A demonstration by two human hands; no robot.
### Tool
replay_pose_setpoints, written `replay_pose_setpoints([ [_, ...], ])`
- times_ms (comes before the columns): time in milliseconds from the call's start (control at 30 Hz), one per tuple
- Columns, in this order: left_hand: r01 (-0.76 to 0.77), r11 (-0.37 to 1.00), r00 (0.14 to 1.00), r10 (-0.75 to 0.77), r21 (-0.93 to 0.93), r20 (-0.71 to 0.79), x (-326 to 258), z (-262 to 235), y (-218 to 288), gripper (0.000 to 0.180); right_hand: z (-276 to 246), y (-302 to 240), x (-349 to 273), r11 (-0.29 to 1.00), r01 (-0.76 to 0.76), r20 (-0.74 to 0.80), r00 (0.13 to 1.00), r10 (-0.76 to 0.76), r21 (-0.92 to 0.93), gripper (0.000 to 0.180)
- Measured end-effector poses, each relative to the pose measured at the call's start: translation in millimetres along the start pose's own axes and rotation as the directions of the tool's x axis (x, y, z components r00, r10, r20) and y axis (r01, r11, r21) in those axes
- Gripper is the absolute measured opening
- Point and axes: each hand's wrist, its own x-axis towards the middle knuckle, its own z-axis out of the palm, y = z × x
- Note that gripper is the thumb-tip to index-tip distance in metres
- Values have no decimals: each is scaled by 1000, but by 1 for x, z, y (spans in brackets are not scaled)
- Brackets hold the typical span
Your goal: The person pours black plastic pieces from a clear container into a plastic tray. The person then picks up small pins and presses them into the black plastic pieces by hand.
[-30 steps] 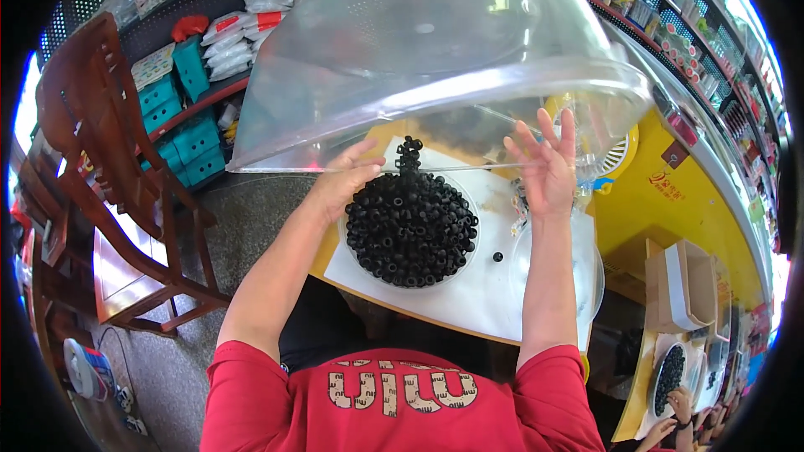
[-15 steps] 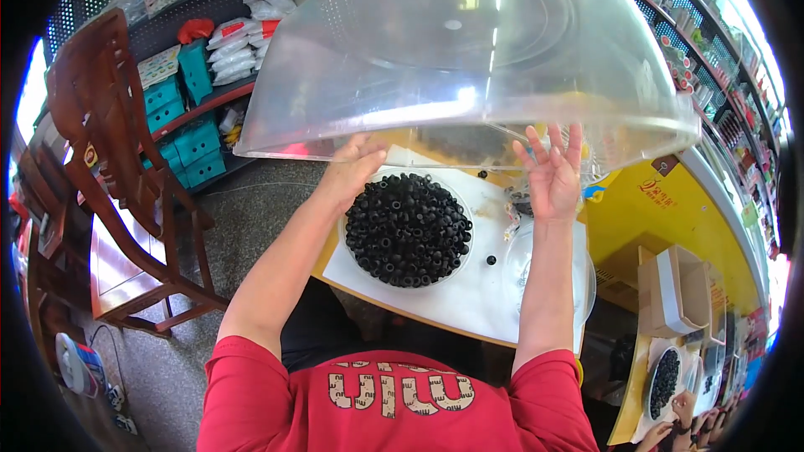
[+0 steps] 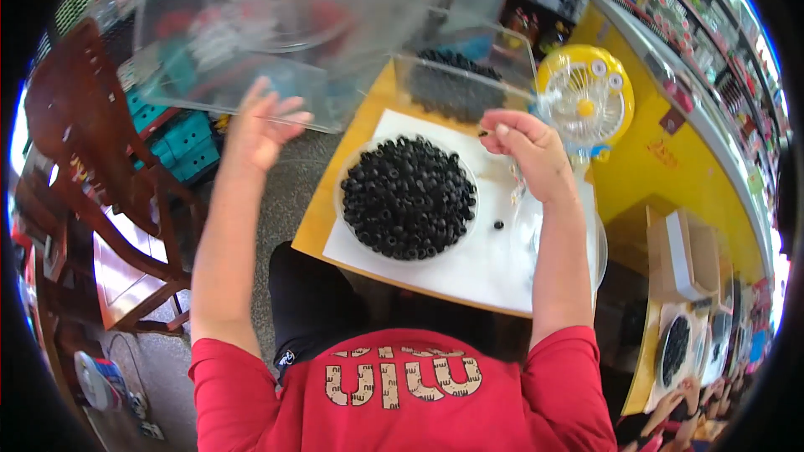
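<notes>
Evidently the filling of the plate (image 3: 338, 201) is well advanced, for black rings (image 3: 409, 197) are heaped across almost its whole face, between the two sets of fingers and a little nearer the body. The left hand (image 3: 268, 130) has its fingers apart; they overlap the lower edge of a large translucent tub (image 3: 226, 42), which spreads beyond their tips, though whether they touch it I cannot tell. The right hand (image 3: 532, 146) has thumb and forefinger together, apparently clamped on a small dark piece (image 3: 483, 133). Just beyond those right fingertips, a clear box (image 3: 512, 63) holds another batch of dark pieces, not on the plate. Bodyward of the same fingers, one loose ring (image 3: 498, 224) lies on the white sheet (image 3: 494, 276), apart from the heap. How much is left to do cannot be told.
</notes>
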Motion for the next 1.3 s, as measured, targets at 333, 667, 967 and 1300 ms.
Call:
replay_pose_setpoints([
  [333, 212, 967, 912, -248, -145, -326, 37, -168, -29, 31, 2, 75, -57, 437, -61, 46, 972, 232, -897, 21],
  [667, 474, 839, 588, -528, -269, -613, 13, -303, -169, 35, 13, 97, -48, 184, 4, 68, 937, 343, -983, 11],
  [967, 656, 747, 566, -581, -108, -585, -11, -357, -315, 45, 24, 87, -31, 168, -65, 17, 895, 445, -984, 9],
  [1300, 740, 673, 588, -649, -4, -482, 27, -350, -353, 31, 31, 86, -19, 148, -102, -21, 883, 470, -984, 9],
])
